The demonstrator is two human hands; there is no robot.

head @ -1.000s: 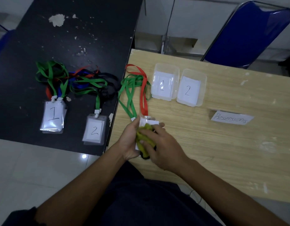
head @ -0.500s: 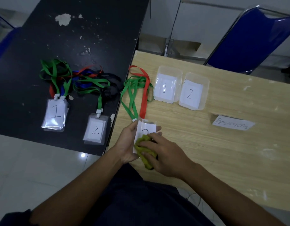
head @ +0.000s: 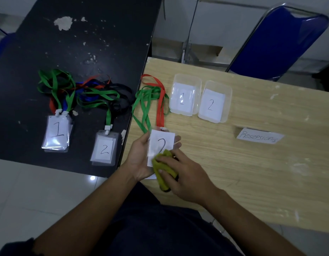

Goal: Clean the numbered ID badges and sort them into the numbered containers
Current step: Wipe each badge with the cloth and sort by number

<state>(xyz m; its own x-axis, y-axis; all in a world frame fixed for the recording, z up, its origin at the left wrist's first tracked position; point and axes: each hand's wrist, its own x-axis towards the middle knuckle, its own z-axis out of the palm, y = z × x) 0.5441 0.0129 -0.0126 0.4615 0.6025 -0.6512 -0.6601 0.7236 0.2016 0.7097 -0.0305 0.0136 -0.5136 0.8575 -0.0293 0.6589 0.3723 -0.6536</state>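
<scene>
My left grip [head: 139, 159] curls round the badge [head: 161, 143] marked 2 over the desk [head: 234, 172] edge. My right grip [head: 186, 174] clutches the yellow cloth [head: 163, 167], pressing it onto the badge's lower part.

Setting: office reception area. Evidence: handwritten paper label [head: 260, 138] reading "Resepsionis" on wood-grain surface [head: 252, 182]; blue metal-framed chair [head: 282, 39] past its far edge; adjoining black surface [head: 86, 43], paint chipped, carrying lanyard ID badges [head: 57, 133]; pale tiled floor [head: 39, 191].
</scene>
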